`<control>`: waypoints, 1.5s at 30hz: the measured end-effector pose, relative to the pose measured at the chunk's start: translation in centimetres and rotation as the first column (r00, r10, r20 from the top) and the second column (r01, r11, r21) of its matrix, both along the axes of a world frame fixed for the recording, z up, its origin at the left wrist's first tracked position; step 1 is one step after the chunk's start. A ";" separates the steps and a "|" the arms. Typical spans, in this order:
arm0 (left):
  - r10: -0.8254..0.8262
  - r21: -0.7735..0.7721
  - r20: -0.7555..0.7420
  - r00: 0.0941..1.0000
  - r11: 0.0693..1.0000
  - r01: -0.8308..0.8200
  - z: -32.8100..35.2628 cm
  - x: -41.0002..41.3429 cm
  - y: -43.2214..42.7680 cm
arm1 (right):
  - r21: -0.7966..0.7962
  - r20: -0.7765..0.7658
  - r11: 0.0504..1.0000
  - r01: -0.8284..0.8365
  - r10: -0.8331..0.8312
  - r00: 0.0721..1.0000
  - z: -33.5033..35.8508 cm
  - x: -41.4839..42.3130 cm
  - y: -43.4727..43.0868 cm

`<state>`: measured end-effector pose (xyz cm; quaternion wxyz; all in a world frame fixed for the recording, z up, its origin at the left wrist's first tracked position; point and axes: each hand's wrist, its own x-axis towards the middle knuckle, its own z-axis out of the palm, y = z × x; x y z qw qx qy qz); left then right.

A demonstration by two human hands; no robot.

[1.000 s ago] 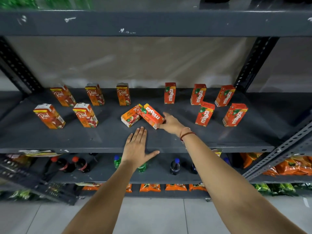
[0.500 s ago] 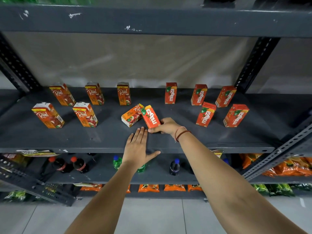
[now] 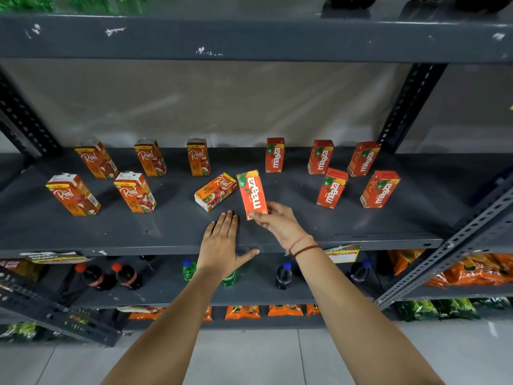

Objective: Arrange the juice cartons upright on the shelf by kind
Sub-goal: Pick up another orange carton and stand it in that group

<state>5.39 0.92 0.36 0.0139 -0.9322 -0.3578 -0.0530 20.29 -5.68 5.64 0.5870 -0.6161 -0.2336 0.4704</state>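
Note:
My right hand (image 3: 277,222) grips the bottom end of a red Maaza carton (image 3: 252,193), held nearly upright above the dark grey shelf (image 3: 172,232). Just left of it a Real apple carton (image 3: 215,191) lies on its side. Several Real cartons (image 3: 134,191) stand upright on the shelf's left half. Several Maaza cartons (image 3: 331,188) stand upright on the right half. My left hand (image 3: 222,245) rests flat on the shelf's front edge, fingers apart, holding nothing.
A shelf board (image 3: 249,37) runs overhead. Slotted uprights (image 3: 405,107) stand at the back right and back left. The lower shelf holds dark and green soda bottles (image 3: 283,275); orange snack packets (image 3: 466,270) lie to the right.
My right hand took hold of the Maaza carton that lay on its side and tilted it up to nearly upright. My left hand stayed in place.

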 end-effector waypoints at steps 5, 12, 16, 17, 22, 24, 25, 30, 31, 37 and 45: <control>-0.006 -0.008 0.013 1.000 1.000 0.006 0.3 -0.1 -0.2 | 0.038 -0.063 0.999 0.017 -0.015 0.998 -0.8 -0.7 -1.8; -0.006 -0.013 0.017 1.000 1.000 0.007 0.6 -0.1 -0.4 | 0.046 -0.086 0.998 0.040 -0.036 0.996 -0.8 -0.6 -3.0; -0.008 -0.012 0.010 1.000 1.000 0.009 0.6 -0.1 -0.4 | 0.063 -0.103 0.997 0.053 -0.047 0.994 -0.2 -0.5 -3.1; -0.010 -0.012 0.012 1.000 1.000 0.010 0.6 -0.1 -0.4 | 0.066 -0.104 0.996 0.057 -0.050 0.993 -0.2 -0.5 -3.1; -0.005 -0.012 0.020 1.000 1.000 0.005 0.6 -0.2 -0.5 | 0.057 -0.061 0.996 0.066 -0.063 0.996 -0.2 -0.2 -3.1; -0.003 -0.017 0.015 1.000 1.000 0.003 0.6 -0.2 -0.5 | 0.049 -0.022 0.995 0.083 -0.082 0.996 -0.3 -0.1 -3.1; -0.002 -0.020 0.017 1.000 1.000 0.002 0.6 -0.1 -0.5 | 0.050 -0.010 0.994 0.100 -0.100 0.995 -0.3 0.1 -3.0; -0.005 -0.014 0.013 1.000 1.000 0.005 0.7 -0.2 -0.4 | 0.048 0.086 0.991 0.128 -0.132 0.988 0.1 1.5 -2.6; -0.005 -0.012 0.013 1.000 1.000 0.005 0.7 -0.1 -0.4 | 0.041 0.121 0.990 0.137 -0.141 0.983 0.2 1.9 -2.5; 0.000 -0.013 0.008 1.000 1.000 0.000 0.3 -0.1 -0.1 | -0.004 0.381 0.971 0.238 -0.218 0.899 0.6 3.9 -0.9; -0.003 0.004 0.023 1.000 1.000 0.003 0.3 -0.1 -0.1 | -0.108 0.615 0.968 0.227 -0.115 0.780 -0.8 5.9 0.0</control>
